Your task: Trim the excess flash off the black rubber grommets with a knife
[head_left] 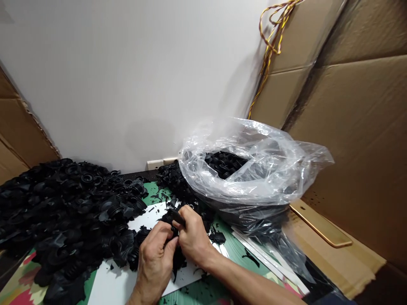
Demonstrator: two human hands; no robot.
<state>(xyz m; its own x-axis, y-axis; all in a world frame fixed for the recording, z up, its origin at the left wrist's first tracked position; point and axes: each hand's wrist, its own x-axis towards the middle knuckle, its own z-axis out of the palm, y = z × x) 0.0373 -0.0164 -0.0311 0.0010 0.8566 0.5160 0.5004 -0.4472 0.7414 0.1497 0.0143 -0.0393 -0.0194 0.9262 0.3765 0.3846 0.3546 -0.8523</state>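
Protruding between the curled left hand (156, 254) and right hand (194, 237), an irregular black rubbery piece (171, 216) is gripped by both.

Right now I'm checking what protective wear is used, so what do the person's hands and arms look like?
The left hand and right hand are both bare and ungloved, with no jewellery showing. The right forearm is uncovered too; dark blue cloth beyond it may be a sleeve. Little shows past the left wrist.

Gold-coloured phone (321, 224) lying on flat cardboard (346, 267), looped twisted yellow wires (269, 54) hanging by a pale wall (127, 63)
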